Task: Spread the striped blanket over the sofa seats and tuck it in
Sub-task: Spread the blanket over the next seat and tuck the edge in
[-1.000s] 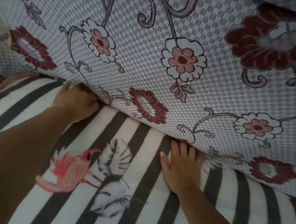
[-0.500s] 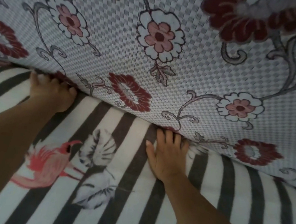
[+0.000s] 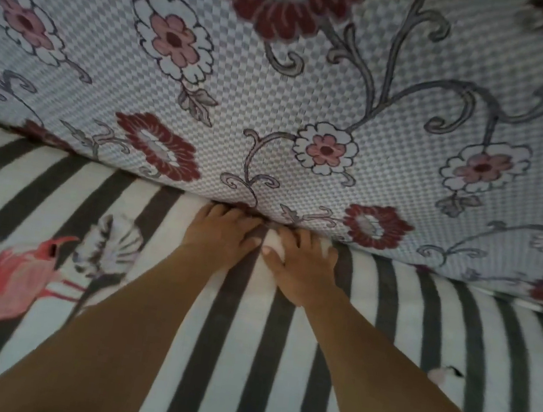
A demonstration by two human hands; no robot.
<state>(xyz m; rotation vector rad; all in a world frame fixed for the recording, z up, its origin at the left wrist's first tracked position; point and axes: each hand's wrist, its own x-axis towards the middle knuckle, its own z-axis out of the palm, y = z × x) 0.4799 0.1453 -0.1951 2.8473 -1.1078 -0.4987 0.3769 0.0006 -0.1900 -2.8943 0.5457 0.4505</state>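
Blanket [image 3: 243, 357] tucking has moved rightward: left hand [image 3: 221, 237] now sits beside right hand [image 3: 303, 268] mid-frame, both flat-fingered, pressing fabric under the backrest [image 3: 276, 102].

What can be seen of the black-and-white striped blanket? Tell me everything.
The soft, fleecy black-and-white striped blanket lies spread flat over the sofa seat, its stripes running toward the floral-covered backrest. It bears a pink flamingo print and a grey leaf print. Its far edge disappears under the backrest, where the left hand and right hand press it side by side, fingertips in the crease.
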